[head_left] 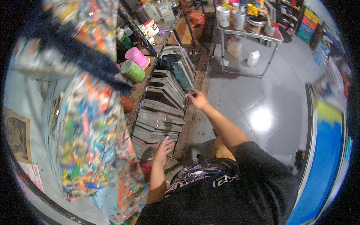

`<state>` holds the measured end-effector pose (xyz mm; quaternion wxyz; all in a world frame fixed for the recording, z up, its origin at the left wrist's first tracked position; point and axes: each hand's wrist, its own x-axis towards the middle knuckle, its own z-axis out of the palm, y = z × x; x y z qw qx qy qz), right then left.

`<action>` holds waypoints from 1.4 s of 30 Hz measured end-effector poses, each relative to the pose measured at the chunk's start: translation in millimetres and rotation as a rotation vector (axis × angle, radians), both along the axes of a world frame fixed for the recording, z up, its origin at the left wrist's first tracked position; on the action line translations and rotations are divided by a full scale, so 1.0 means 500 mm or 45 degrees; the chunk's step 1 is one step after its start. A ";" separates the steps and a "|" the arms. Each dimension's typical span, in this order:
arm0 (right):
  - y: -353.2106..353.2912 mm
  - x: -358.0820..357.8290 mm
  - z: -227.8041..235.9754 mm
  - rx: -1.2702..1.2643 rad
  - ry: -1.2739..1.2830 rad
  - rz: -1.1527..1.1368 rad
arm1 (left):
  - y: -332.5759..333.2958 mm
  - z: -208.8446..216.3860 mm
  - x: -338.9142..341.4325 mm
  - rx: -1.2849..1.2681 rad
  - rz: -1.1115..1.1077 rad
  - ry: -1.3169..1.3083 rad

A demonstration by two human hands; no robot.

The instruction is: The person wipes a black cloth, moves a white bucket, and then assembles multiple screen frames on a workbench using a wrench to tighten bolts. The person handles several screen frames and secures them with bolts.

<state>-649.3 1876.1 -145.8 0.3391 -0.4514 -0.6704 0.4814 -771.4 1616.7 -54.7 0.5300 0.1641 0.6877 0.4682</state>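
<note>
Several grey flat frames (161, 107) stand on edge, side by side, in a low rack under a wooden shelf. My right hand (198, 100) reaches forward to the rack's right side. Its thumb and fingers pinch the near corner of a frame with a teal panel (182, 77). Dark cloth or film (170, 62) hangs over the top of that frame. Closer to my body, my left hand (164, 148) hovers over the near end of the rack, fingers apart and nothing visible in them. Below it sits a dark red container (147, 167), partly hidden.
Pink (137, 57) and green (133, 71) tubs stand on the wooden shelf (144, 88). Paint-splattered sheeting (93, 150) fills the left. A metal-legged table (258, 33) with paint pots is ahead right, jugs beneath it. A blue panel (324, 150) stands at the right.
</note>
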 end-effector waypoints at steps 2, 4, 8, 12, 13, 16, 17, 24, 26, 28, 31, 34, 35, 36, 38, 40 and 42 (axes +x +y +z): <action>0.133 -0.033 -0.059 0.043 -0.148 0.036 | 0.049 -0.009 -0.003 -0.088 0.076 -0.018; 0.227 -0.070 -0.034 0.093 -0.421 0.199 | 0.073 -0.011 0.003 -0.132 0.108 -0.032; 0.413 -0.186 0.005 0.308 -0.836 0.428 | 0.011 -0.158 -0.052 -0.187 0.146 0.003; 0.550 -0.306 -0.032 0.448 -0.995 0.288 | 0.056 -0.117 -0.007 -0.386 0.654 -0.127; 0.559 -0.325 -0.045 0.540 -1.039 0.235 | 0.076 -0.074 0.016 -0.415 0.732 -0.075; 0.597 -0.353 -0.082 0.693 -1.087 0.356 | 0.099 -0.060 0.004 -0.507 0.829 -0.040; 0.601 -0.371 -0.088 0.603 -0.892 0.343 | 0.104 -0.062 -0.009 -0.545 0.834 -0.041; 0.400 -0.244 0.102 -0.352 0.510 0.482 | 0.499 -0.038 -0.051 0.114 0.475 -0.318; 0.361 -0.241 0.075 -0.672 0.502 0.353 | 0.648 0.035 -0.027 0.518 0.493 -0.515; 0.326 -0.155 0.190 -0.257 0.403 0.521 | 0.694 0.057 0.008 0.693 0.474 -0.385; 0.314 -0.094 0.240 0.025 0.159 0.504 | 0.709 0.075 0.053 0.568 0.544 0.031; 0.307 -0.044 0.257 0.175 0.075 0.508 | 0.708 0.062 0.062 0.453 0.521 0.456; 0.302 -0.025 0.263 0.078 0.121 0.543 | 0.701 0.068 0.070 0.438 0.434 0.623; 0.300 -0.007 0.273 -0.010 0.164 0.584 | 0.698 0.097 0.083 0.431 0.353 0.788; 0.290 0.041 0.317 -0.133 0.368 0.745 | 0.680 0.113 0.087 0.448 0.144 0.987; 0.291 0.087 0.337 -0.156 0.275 0.787 | 0.668 0.152 0.109 0.551 0.077 0.698; 0.279 0.112 0.349 -0.243 0.305 0.655 | 0.666 0.185 0.136 0.691 0.144 0.401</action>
